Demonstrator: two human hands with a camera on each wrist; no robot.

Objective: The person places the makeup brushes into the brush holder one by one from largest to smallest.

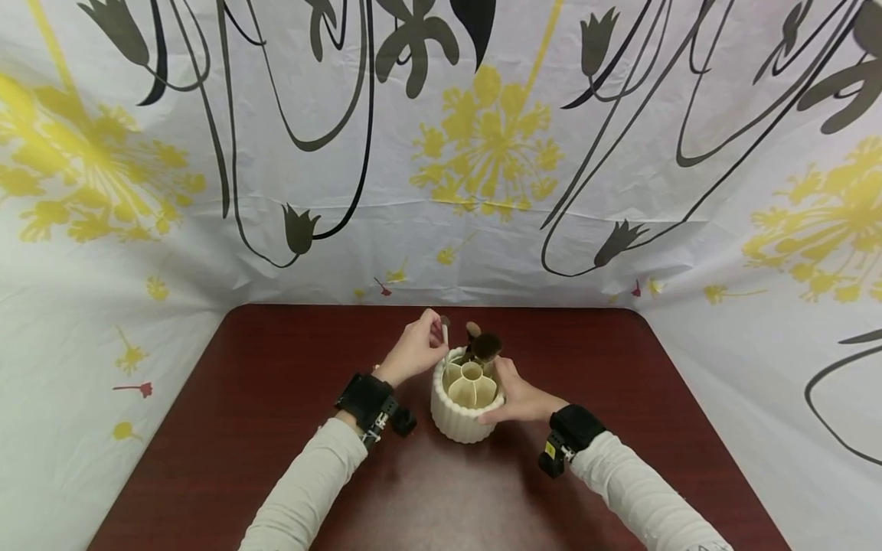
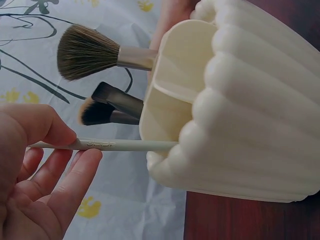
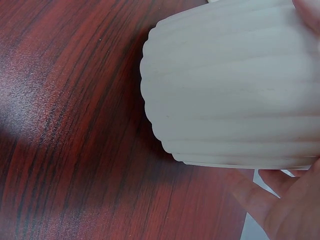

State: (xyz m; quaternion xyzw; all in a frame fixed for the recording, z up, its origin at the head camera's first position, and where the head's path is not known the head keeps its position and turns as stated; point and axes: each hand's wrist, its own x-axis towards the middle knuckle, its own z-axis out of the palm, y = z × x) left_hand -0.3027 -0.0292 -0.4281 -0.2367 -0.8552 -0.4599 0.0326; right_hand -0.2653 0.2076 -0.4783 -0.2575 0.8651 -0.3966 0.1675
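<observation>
In the head view, a left hand (image 1: 416, 348) pinched a slim brush (image 1: 445, 332) while the right hand (image 1: 521, 399) gripped a ribbed holder (image 1: 463, 425) on the table (image 1: 289, 367).
Left wrist: the shaft (image 2: 135, 145) reached into the holder, likely light, stiff, best pinched mid-length. Right wrist: the walls (image 3: 230, 90) looked rigid, possibly slippery, best cupped.

Cream holder (image 2: 260, 100), dark-red wood-grained table (image 1: 289, 375)

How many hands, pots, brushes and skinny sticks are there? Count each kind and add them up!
Hands: 2, left hand and right hand
Pot: 1
Brushes: 3, big brush, flat dark brush, tan-tipped brush
Skinny stick: 1, maybe another brush
Total: 7
</observation>
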